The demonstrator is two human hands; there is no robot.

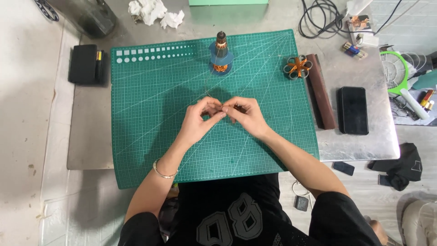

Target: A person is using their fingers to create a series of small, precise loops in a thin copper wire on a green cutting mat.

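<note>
We see both hands meeting over the middle of the green cutting mat [150, 136], which covers most of the grey worktop [359, 141]. The left hand [199, 120] and the right hand [246, 115] have their fingertips pinched together, touching each other, around something very small; it looks like the end of a thin wire [214, 84] (too fine for us to follow with certainty) that runs up toward the copper-wound armature [221, 54]. That armature stands upright near the far edge of the mat, a little right of its centre line, well apart from the hands.

Toward the mat's far right corner lies a small round part with orange strips [297, 67], just beside a long brown bar [320, 91] that rests along the mat's right edge. A black phone [353, 110] lies on the bare worktop near its right edge. At the left edge sits a black box [83, 64], and crumpled white tissue [154, 11] lies at the far edge.
</note>
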